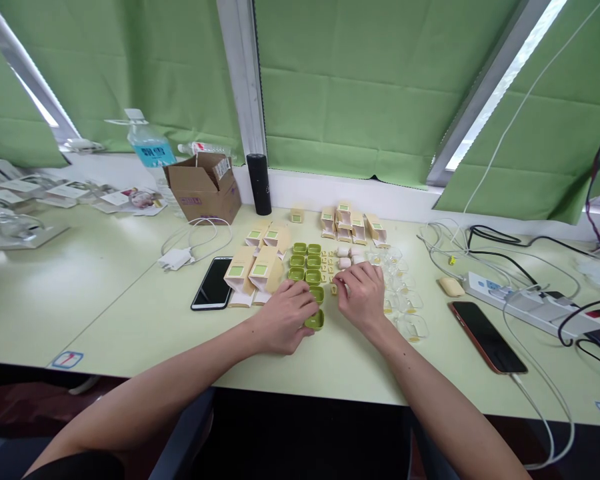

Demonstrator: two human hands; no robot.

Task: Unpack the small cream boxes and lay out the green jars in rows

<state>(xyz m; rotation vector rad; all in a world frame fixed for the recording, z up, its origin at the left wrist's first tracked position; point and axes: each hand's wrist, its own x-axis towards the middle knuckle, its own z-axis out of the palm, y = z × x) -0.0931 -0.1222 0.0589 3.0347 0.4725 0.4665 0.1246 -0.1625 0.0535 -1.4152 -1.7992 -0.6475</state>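
My left hand (286, 319) is closed around the near left side of a small green square container (316, 320), the nearest one in two short rows. Several matching green containers (297, 261) stand open on the table beyond it. My right hand (363, 293) has its thumb and index finger pinched together by a column of tiny yellow pieces (324, 269); what the fingertips hold is too small to make out. Pale pink-white cylinders (345, 263) lie just past that hand. Clear plastic covers (410, 301) with yellow bits are lined up to its right.
Cream cartons (266, 270) stand left of the containers, more cartons (344, 217) behind. A phone (213, 284) lies left, another phone (487, 337) right, by a power strip (520, 303) and cables. A cardboard box (205, 190) and black cylinder (259, 185) stand at the back.
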